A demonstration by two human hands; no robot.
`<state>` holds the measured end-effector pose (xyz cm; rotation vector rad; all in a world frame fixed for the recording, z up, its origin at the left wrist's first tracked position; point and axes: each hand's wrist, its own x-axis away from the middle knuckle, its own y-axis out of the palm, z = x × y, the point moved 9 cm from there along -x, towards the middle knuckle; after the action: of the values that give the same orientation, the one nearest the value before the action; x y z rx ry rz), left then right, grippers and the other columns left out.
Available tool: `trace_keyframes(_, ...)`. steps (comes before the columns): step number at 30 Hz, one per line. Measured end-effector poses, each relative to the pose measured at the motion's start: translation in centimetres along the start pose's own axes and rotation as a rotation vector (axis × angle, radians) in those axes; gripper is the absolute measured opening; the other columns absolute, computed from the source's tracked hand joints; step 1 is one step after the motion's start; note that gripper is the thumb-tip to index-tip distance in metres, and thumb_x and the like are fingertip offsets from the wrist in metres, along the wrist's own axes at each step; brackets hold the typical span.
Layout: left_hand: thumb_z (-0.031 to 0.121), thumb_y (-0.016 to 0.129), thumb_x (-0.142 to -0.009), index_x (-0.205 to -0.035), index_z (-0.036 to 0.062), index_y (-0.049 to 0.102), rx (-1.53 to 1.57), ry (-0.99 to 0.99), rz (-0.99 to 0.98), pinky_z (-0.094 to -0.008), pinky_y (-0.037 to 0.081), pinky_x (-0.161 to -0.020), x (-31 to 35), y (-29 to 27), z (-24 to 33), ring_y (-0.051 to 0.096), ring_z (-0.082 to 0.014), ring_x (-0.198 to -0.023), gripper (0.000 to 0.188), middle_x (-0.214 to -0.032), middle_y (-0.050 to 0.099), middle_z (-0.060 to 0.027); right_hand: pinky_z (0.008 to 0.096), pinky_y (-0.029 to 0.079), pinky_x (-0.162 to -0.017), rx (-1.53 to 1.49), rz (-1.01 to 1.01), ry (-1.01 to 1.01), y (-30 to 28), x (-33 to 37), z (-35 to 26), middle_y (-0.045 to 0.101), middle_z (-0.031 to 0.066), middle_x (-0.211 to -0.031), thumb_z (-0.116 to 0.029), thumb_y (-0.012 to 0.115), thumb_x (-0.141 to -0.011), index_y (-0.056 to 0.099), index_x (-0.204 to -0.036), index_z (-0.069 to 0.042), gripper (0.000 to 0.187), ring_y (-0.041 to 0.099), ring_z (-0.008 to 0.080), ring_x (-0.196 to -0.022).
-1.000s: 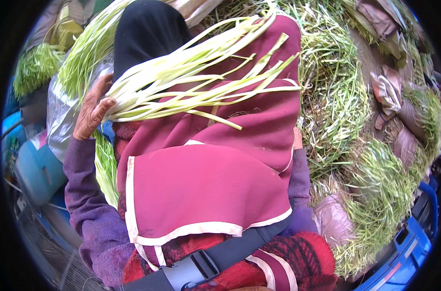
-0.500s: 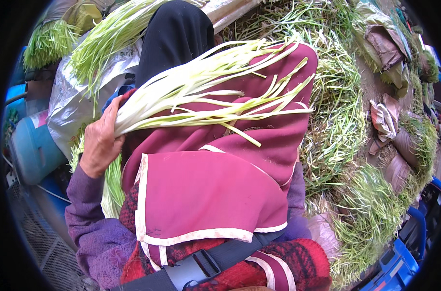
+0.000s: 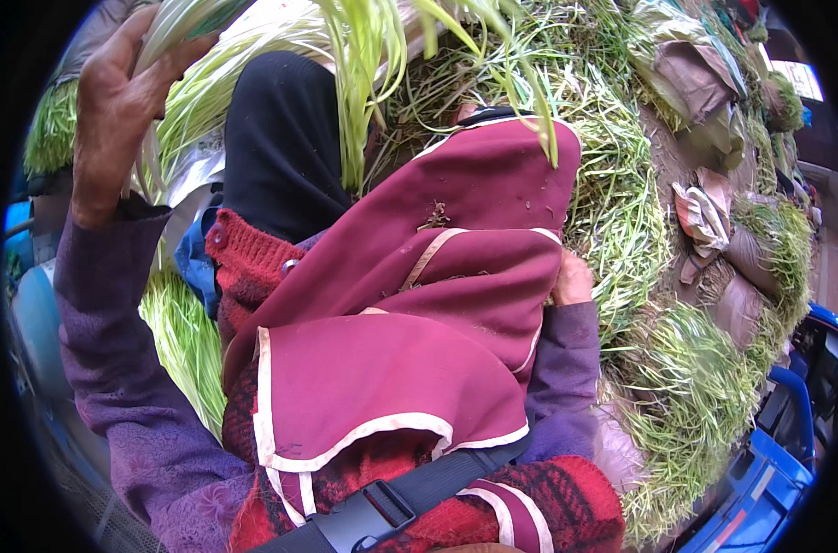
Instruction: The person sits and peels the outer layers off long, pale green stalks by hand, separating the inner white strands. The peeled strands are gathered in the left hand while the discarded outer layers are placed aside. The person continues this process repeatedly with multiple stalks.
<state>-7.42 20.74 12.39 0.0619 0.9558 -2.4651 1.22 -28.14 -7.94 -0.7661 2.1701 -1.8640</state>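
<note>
At the upper left my left hand (image 3: 115,111) is raised, its fingers wrapped round the white stem ends of a bunch of garlic chives (image 3: 184,23). The bunch runs past the top edge of the view, and its limp yellow-green leaves hang down over my knees. On the right, my right hand (image 3: 573,279) rests low beside the apron (image 3: 391,378); the cloth hides its fingers. The maroon apron, trimmed in white, covers my lap, with bits of dirt and dry scraps on it.
Loose green leaves (image 3: 621,203) are heaped along my right side. More pale chives (image 3: 253,46) lie beyond my dark-clothed knee (image 3: 285,129), and another bundle (image 3: 184,346) is by my left side. Crumpled wrappings (image 3: 704,217) and a blue plastic object (image 3: 760,488) stand farther right.
My left hand has lifted the bunch off my lap, up and away to the upper left. My right hand has come into view beside the apron.
</note>
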Motion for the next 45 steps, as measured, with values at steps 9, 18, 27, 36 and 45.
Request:
trace_keyframes(9,0.0,0.067,-0.068,-0.112,-0.0013,0.052,-0.617,0.535,-0.399,-0.0366,0.051,-0.071,-0.5,10.1,5.8,0.063,-0.0331,-0.083,0.046,-0.095,0.061,-0.0203,0.0329,0.051,-0.072,-0.35,0.668,-0.197,-17.4,-7.7,-9.4,0.064,0.0145,-0.096,-0.006,0.073,-0.068,0.055,-0.116,-0.001,0.051,0.062,0.0262,-0.081)
trace_keyframes(18,0.015,0.056,-0.073,-0.09,0.0037,0.05,-0.589,0.88,-0.576,-0.0361,0.044,-0.073,0.9,16.5,9.0,0.058,-0.0229,-0.072,0.021,-0.077,0.055,-0.0094,0.0339,0.042,-0.091,-1.102,-0.378,-0.689,-8.6,-15.8,-27.2,0.051,0.0176,-0.12,-0.016,0.084,-0.05,0.039,-0.129,-0.002,0.092,0.052,0.0272,-0.108)
trace_keyframes(27,0.021,0.052,-0.075,-0.106,0.0044,0.054,-0.48,0.892,-0.194,-0.0516,0.017,-0.108,-1.1,19.6,9.8,0.053,-0.0241,-0.105,0.035,-0.11,0.054,-0.0123,0.0338,0.044,-0.083,-0.91,-0.128,-0.434,-3.2,-18.5,-21.7,0.057,0.0111,-0.102,-0.014,0.06,-0.082,0.057,-0.104,-0.002,0.025,0.054,0.0206,-0.098)
trace_keyframes(36,0.016,0.064,-0.081,-0.101,-0.0012,0.058,0.507,0.039,-0.168,-0.0265,0.047,-0.062,-8.2,19.2,0.7,0.059,-0.0148,-0.073,0.027,-0.089,0.063,-0.0083,0.0233,0.049,-0.063,-1.685,-0.134,0.06,-2.7,-21.2,-18.0,0.062,0.0013,-0.077,-0.007,0.067,-0.078,0.06,-0.097,-0.003,0.021,0.06,0.0098,-0.068)
trace_keyframes(45,0.03,0.071,-0.077,-0.105,-0.0054,0.059,0.808,-0.291,-0.678,-0.0253,0.047,-0.075,-7.3,26.7,0.2,0.06,-0.0122,-0.083,0.047,-0.093,0.064,-0.0094,0.0216,0.049,-0.065,-1.562,-0.064,-0.068,-3.0,-20.7,-18.8,0.063,0.0017,-0.081,-0.007,0.065,-0.082,0.061,-0.098,0.0,0.017,0.06,0.0092,-0.069)
